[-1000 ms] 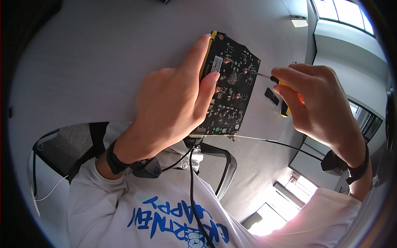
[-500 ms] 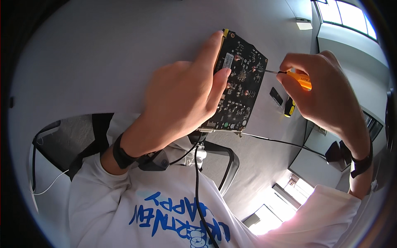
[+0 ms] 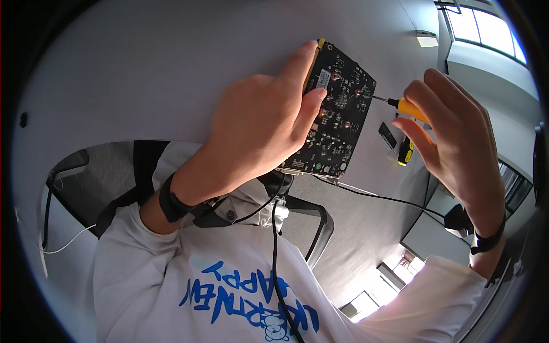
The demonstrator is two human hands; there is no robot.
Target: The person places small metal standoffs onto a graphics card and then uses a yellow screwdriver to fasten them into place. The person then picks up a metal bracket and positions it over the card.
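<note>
Markings first. On the board (image 3: 340, 108) we note a pale rectangular sticker (image 3: 323, 78), set near the left hand's thumb; its print is too small for us to read. Fine white marks are scattered over the board, equally illegible at this size. The shirt (image 3: 154, 291) carries large blue lettering (image 3: 231, 288), upside down in our view, with a small bear outline at its lower end.

Board: black, roughly rectangular, with one cut corner at the far end. We see its face crowded with tiny silvery parts and four coppery, shiny screws (image 3: 347, 124). A yellow strip (image 3: 319, 47) shows at the far left corner; a metal bracket (image 3: 291, 171) edges the near end.

Position: the board is tilted in front of the wearer, over the near edge of the table (image 3: 126, 80). We cannot tell whether any part rests on it.

Grip: the left hand (image 3: 257, 117) grasps the board by its left long edge, thumb over the face. The right hand (image 3: 454, 128) holds the yellow-handled screwdriver (image 3: 410, 109) loosely, thumb apart from the handle; firmness we cannot judge. The blade reaches the screw nearest the right edge.

Beside the board we record a dark flat block (image 3: 387, 136) and a black-and-yellow tool (image 3: 405, 151).
</note>
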